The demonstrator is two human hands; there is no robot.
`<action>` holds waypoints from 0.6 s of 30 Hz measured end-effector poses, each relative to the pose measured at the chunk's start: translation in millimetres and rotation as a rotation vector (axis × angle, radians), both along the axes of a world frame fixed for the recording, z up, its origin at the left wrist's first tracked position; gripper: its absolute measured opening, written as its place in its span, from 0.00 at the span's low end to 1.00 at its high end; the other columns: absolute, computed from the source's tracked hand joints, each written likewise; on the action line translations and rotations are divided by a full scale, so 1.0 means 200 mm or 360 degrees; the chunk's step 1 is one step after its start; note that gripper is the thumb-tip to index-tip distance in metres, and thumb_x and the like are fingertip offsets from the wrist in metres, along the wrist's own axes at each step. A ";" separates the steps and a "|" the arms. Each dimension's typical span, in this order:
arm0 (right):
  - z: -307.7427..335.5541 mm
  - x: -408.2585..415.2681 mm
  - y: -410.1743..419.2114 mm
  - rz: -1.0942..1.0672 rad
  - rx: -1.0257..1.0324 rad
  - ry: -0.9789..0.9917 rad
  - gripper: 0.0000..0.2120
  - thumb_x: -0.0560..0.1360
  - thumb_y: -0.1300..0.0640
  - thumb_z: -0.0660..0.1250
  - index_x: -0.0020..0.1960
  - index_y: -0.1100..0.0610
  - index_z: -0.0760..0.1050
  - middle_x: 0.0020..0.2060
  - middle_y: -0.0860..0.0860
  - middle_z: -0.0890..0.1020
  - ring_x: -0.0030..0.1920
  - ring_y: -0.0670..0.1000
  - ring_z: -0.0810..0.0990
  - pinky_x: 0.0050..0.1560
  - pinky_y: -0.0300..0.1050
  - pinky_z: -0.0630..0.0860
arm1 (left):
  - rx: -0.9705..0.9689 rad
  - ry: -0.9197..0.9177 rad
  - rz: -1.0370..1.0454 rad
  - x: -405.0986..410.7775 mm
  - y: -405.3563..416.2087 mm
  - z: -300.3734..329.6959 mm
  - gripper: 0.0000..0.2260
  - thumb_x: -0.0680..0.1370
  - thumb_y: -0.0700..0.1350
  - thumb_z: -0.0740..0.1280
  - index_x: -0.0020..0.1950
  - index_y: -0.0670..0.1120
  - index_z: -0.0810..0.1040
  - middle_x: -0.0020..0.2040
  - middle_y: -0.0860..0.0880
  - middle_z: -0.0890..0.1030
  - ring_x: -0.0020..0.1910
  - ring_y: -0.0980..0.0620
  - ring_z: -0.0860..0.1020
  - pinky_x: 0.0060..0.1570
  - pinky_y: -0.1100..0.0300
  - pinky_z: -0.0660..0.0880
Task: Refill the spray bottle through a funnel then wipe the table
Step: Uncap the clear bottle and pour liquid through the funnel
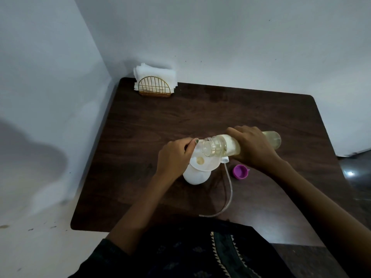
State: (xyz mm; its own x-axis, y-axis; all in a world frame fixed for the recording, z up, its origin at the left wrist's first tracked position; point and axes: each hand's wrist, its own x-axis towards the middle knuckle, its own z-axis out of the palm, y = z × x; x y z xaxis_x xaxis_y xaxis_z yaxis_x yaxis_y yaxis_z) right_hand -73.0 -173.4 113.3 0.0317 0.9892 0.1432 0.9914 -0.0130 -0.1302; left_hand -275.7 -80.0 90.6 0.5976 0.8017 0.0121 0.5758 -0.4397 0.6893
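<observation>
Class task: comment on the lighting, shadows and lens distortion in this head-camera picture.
Head view: dim, bluish light; a large soft shadow on the left wall; the wide lens bends the table edges; a small glare spot on the floor at right.

The right hand [254, 146] grips a clear refill bottle [222, 146] tipped almost flat, its open mouth over a white funnel [202, 160]; the left hand [174, 156] pinches the funnel's rim; the funnel sits in a white spray bottle [195, 176] standing on the dark tabletop [220, 109]; a purple cap [240, 171] lies just right of it; a clear tube [227, 192] curves toward the near edge; a gold wire napkin holder [155, 85] stands at the far left corner.
</observation>
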 end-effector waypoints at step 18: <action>0.02 0.01 0.00 -0.0004 -0.0020 -0.0007 0.21 0.61 0.52 0.77 0.50 0.56 0.75 0.37 0.53 0.79 0.37 0.58 0.77 0.38 0.52 0.73 | -0.0008 -0.0034 -0.0014 0.02 0.01 -0.01 0.16 0.81 0.52 0.58 0.41 0.46 0.79 0.27 0.54 0.72 0.27 0.54 0.72 0.28 0.58 0.67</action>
State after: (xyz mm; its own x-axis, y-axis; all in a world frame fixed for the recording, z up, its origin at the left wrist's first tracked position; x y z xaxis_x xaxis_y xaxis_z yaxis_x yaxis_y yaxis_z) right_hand -70.4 -173.4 116.4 0.0339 0.9908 0.1309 0.9919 -0.0173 -0.1257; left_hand -271.0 -77.9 88.6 0.6041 0.7966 0.0211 0.5571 -0.4411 0.7036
